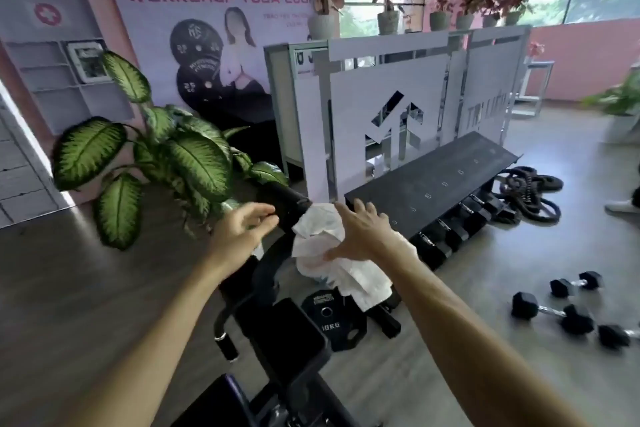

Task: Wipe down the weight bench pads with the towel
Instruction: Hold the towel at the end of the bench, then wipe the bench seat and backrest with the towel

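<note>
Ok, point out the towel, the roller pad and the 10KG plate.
towel (320,243): head view, crumpled middle under the right hand.
roller pad (289,199): head view, black foam cylinder.
10KG plate (329,321): head view, face above the lettering.
</note>
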A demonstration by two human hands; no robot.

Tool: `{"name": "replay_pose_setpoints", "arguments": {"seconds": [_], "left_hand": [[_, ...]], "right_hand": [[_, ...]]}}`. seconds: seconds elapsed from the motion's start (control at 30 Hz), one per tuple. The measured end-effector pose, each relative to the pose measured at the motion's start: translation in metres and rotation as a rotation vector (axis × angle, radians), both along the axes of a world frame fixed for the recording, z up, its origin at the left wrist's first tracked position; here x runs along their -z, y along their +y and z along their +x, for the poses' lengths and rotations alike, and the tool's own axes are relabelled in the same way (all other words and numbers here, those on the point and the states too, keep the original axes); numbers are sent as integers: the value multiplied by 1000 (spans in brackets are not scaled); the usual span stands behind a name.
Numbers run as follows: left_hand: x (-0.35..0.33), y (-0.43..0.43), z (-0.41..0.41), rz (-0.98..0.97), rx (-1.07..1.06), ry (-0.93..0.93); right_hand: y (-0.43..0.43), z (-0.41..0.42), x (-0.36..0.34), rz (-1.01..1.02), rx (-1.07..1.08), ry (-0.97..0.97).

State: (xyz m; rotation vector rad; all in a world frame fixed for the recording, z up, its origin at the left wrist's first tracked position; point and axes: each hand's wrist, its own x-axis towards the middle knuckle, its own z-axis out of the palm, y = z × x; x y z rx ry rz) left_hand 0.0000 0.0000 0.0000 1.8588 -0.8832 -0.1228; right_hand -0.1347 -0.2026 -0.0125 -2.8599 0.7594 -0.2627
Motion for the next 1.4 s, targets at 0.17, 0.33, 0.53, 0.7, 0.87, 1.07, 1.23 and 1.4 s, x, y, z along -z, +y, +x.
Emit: {"name": "replay_pose_setpoints", "arguments": {"seconds": [0.17, 0.33, 0.53, 0.7, 0.87, 1.07, 1.23, 1.4], "left_hand": [[67, -74, 4, 223, -19, 18], [93, -121, 18, 393, 240, -140], [122, -134, 39, 873, 245, -418], [122, -142, 34, 431, 11, -657], [95, -101, 31, 321, -113, -659], [63, 73, 24, 130, -119, -256], [48, 264, 1, 230, -262, 17], [96, 437, -20, 303, -516, 149]], "right_hand": [[-32, 28, 44, 21, 117, 180], [-35, 45, 70, 148, 150, 289], [-42, 37, 68, 87, 91, 290], [-44, 36, 56, -21, 40, 143], [-26, 33, 24, -93, -61, -7], [93, 48, -8, -11, -350, -151], [246, 85, 1, 239, -622, -69], [415, 121, 52, 338, -807, 155]]}}
